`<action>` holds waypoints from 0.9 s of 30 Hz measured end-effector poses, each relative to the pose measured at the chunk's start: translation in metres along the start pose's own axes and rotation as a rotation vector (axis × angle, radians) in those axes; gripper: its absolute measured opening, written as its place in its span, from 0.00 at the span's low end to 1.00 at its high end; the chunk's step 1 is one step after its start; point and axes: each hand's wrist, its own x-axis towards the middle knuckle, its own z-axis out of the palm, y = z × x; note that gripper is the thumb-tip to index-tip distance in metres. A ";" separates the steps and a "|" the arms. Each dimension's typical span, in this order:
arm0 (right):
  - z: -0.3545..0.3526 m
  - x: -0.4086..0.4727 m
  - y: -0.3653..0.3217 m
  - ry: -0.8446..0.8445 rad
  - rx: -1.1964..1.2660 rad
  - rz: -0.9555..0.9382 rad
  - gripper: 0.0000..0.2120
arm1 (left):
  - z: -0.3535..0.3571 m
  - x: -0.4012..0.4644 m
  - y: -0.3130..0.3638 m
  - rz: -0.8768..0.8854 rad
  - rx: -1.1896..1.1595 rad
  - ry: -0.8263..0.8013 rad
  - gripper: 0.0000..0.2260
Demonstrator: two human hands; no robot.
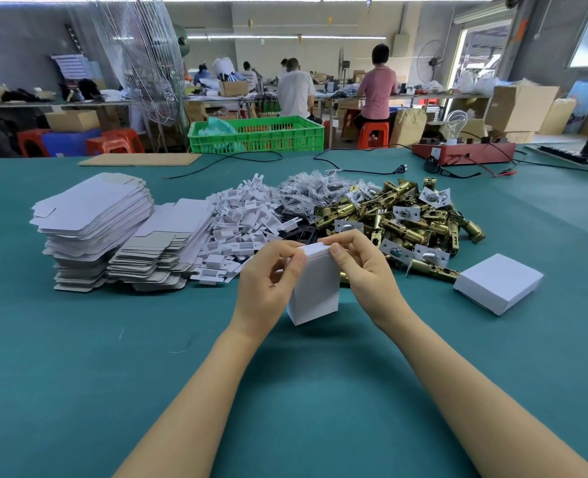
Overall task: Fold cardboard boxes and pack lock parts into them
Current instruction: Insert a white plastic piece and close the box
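A small white cardboard box (315, 288) stands upright at the centre of the frame, its lower corner resting on the green table (78, 357), held between both hands. The left hand (268, 281) grips its left side, thumb curled over the top left edge, while the right hand (361, 263) pinches the top right edge with thumb and fingers bent over the closed top flap. Just behind the hands, at centre, lies a heap of white plastic inserts (244, 222), and to its right a mound of small clear bags (306, 191) holding dark parts. Further right, a pile of brass latch bolts (406, 215) with silver faceplates spreads across the cloth, touching the bags. To the right of the frame, near the brass pile's lower edge, a finished white box (499, 282) lies flat. On the left, two stacks of flat box blanks (96, 229) sit side by side, the left one taller. At the far edge of the table, a green plastic crate (258, 134) sits at upper centre and a red test board with a bulb (461, 150) at upper right. Several people sit with their backs turned at benches beyond.
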 end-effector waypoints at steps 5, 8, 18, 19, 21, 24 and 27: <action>-0.001 -0.005 0.008 0.024 -0.095 -0.111 0.06 | 0.002 -0.005 -0.009 0.066 0.091 0.000 0.11; -0.001 -0.008 0.015 0.030 -0.212 -0.196 0.07 | 0.001 -0.006 -0.011 0.087 0.100 -0.003 0.08; 0.001 -0.013 0.026 -0.038 -0.297 -0.136 0.22 | 0.000 -0.014 -0.014 -0.180 0.092 -0.119 0.23; 0.000 -0.013 0.028 -0.049 -0.285 -0.072 0.27 | -0.001 -0.013 -0.015 -0.252 0.078 -0.125 0.26; -0.003 -0.011 0.032 -0.088 -0.251 0.047 0.31 | -0.005 -0.010 -0.018 -0.327 0.108 -0.150 0.23; -0.010 -0.005 0.036 -0.168 -0.318 0.068 0.21 | -0.008 -0.008 -0.021 -0.382 0.150 -0.208 0.20; -0.009 -0.005 0.034 -0.167 -0.309 0.078 0.23 | -0.007 -0.006 -0.023 -0.446 0.115 -0.158 0.16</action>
